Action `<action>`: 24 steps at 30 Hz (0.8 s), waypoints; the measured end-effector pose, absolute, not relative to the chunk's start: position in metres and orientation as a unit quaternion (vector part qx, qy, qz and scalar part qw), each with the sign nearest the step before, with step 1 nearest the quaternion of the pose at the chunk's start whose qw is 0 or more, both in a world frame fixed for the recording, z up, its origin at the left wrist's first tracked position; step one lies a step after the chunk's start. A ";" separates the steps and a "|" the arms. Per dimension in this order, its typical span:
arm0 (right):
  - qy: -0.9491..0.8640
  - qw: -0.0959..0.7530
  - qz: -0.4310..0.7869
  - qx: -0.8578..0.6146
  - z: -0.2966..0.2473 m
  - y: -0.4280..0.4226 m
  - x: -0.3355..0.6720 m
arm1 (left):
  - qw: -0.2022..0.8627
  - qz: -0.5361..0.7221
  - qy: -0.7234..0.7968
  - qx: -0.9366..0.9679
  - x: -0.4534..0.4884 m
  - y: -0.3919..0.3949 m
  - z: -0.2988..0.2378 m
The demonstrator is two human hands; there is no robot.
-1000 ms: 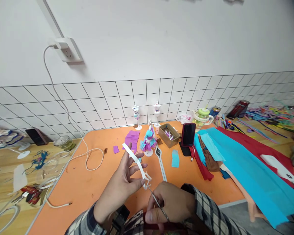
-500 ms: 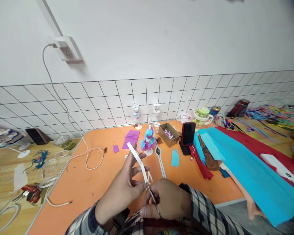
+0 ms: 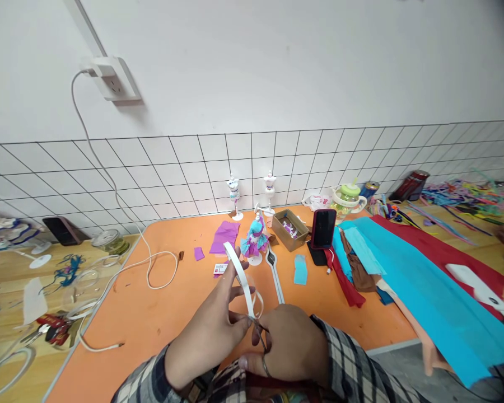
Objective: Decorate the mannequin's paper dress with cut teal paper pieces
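A narrow white strip (image 3: 242,277), like ribbon or tape, curves upward from my left hand (image 3: 212,336), its lower part pinched between thumb and fingers. A thin loop of the strip hangs just right of the fingers. My right hand (image 3: 298,341) is closed round a small pair of metal scissors (image 3: 264,358). The blades meet the strip's lower end at my left thumb; whether they are through it I cannot tell. Beyond the hands, a small doll dress (image 3: 255,238) in turquoise and purple stands on a white dress form.
Two small dress forms (image 3: 234,197) stand by the wall. Purple cloth (image 3: 224,239), a cardboard box (image 3: 292,229), a propped phone (image 3: 322,228) and a turquoise scrap (image 3: 301,270) lie about. Large blue fabric (image 3: 428,285) covers the right side. A white cable (image 3: 150,263) crosses the left.
The white strip's upper end has dropped slightly and bends more, and its thin loop looks wider. The scissors have turned a little in my right hand, with their handles farther apart.
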State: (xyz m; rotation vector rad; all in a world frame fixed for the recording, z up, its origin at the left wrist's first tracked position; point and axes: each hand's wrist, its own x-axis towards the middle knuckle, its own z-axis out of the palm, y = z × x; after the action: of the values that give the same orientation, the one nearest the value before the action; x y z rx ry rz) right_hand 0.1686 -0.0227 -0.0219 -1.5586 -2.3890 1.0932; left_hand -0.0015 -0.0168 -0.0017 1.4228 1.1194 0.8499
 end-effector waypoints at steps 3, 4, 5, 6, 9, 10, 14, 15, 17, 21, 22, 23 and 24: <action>-0.775 0.048 0.348 -0.525 -0.022 -0.023 0.168 | 0.538 0.361 0.473 0.597 0.001 -0.017 0.001; -0.773 0.052 0.353 -0.525 -0.022 -0.023 0.168 | 0.541 0.359 0.473 0.596 0.002 -0.017 0.002; -0.770 0.058 0.358 -0.525 -0.021 -0.023 0.167 | 0.544 0.354 0.474 0.594 0.003 -0.017 0.003; -0.766 0.064 0.364 -0.527 -0.021 -0.023 0.166 | 0.545 0.350 0.477 0.593 0.003 -0.017 0.004; -0.750 0.085 0.384 -0.532 -0.020 -0.025 0.162 | 0.544 0.347 0.493 0.584 0.004 -0.018 0.004; -0.746 0.095 0.390 -0.532 -0.020 -0.026 0.161 | 0.546 0.349 0.497 0.577 0.004 -0.018 0.003; -0.737 0.123 0.396 -0.533 -0.023 -0.027 0.157 | 0.566 0.362 0.502 0.545 0.005 -0.019 0.002; -0.736 0.124 0.400 -0.533 -0.023 -0.027 0.157 | 0.570 0.363 0.500 0.541 0.005 -0.019 0.002; -0.732 0.127 0.414 -0.526 -0.025 -0.027 0.158 | 0.575 0.366 0.497 0.538 0.006 -0.019 0.003; -0.733 0.129 0.423 -0.517 -0.028 -0.028 0.159 | 0.566 0.376 0.498 0.539 0.007 -0.018 0.005; -0.736 0.126 0.419 -0.517 -0.028 -0.028 0.159 | 0.566 0.376 0.500 0.536 0.007 -0.018 0.005; -0.739 0.123 0.415 -0.516 -0.027 -0.028 0.158 | 0.568 0.377 0.502 0.532 0.007 -0.018 0.005; -0.741 0.119 0.413 -0.516 -0.026 -0.028 0.158 | 0.570 0.377 0.503 0.528 0.007 -0.018 0.004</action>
State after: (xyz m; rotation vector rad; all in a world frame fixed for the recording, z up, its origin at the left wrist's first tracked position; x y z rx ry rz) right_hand 0.1582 -0.0283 -0.0259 -1.5077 -2.1659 1.2073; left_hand 0.0073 -0.0181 0.0044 1.2393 1.1812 0.8859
